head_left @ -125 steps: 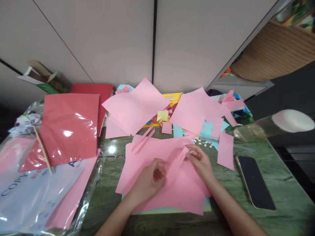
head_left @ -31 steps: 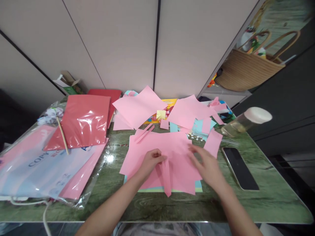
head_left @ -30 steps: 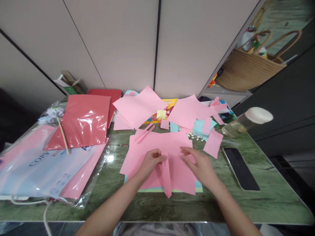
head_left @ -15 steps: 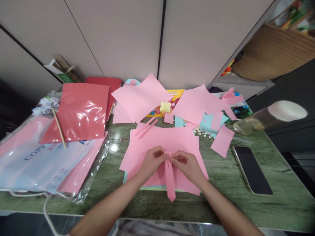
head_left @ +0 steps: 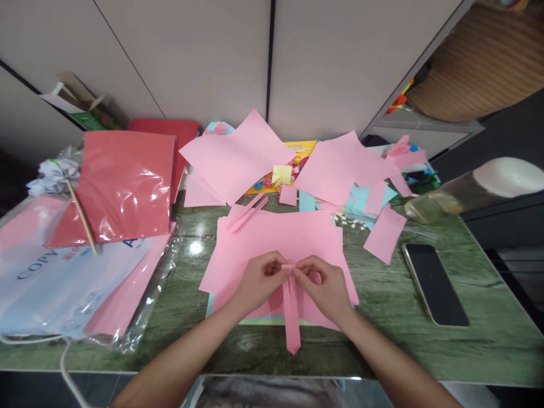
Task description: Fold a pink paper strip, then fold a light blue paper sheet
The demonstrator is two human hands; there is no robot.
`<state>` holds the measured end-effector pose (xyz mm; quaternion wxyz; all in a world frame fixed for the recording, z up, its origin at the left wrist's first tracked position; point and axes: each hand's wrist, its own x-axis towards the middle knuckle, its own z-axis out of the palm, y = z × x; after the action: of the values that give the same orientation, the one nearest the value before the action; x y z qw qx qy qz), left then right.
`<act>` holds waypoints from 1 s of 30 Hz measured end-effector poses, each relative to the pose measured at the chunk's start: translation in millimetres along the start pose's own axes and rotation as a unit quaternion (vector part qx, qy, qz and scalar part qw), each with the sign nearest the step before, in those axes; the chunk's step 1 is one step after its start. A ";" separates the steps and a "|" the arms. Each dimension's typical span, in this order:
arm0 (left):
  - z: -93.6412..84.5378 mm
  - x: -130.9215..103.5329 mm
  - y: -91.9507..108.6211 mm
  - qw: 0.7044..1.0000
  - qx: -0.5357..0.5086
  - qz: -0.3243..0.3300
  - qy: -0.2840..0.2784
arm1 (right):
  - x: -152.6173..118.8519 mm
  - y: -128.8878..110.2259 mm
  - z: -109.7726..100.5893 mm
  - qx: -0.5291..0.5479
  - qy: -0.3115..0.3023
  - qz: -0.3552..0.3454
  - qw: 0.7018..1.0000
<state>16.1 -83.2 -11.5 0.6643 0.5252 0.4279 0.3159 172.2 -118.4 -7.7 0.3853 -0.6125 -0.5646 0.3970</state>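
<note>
A narrow folded pink paper strip hangs toward the table's front edge, its lower end pointed. My left hand pinches its top end from the left. From the right, my right hand pinches the same end, the fingertips of both hands nearly meeting. Beneath them lies a stack of pink sheets, with pale blue and green edges showing under it. Two thin folded pink strips rest on the stack's upper left. The fingertips partly hide the fold at the top.
Red sheets in clear wrap and a copy-paper pack lie left, with a stick-stemmed paper flower. Loose pink sheets lie at the back. On the right are a phone and a clear bottle with a white lid.
The camera view has shifted slightly, moving the surroundings left and up in the picture. Both hands still pinch the strip, whose lower end sits slightly further left and lower.
</note>
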 end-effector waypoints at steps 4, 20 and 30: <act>0.0 -0.3 -0.8 1.000 0.002 -0.008 0.002 | 0.9 -0.4 -0.8 -0.004 -0.014 -0.002 1.000; -3.4 3.6 -5.5 0.992 -0.105 -0.068 0.006 | -2.7 4.1 1.8 -0.070 0.027 -0.154 0.985; -3.9 2.4 -5.6 0.990 -0.119 -0.069 0.007 | -1.1 6.7 -1.8 -0.054 0.005 -0.233 0.971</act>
<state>13.5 -80.8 -17.8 0.7391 0.4093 0.4276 0.3216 176.4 -120.0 -13.1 0.4364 -0.4862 -0.7102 0.2620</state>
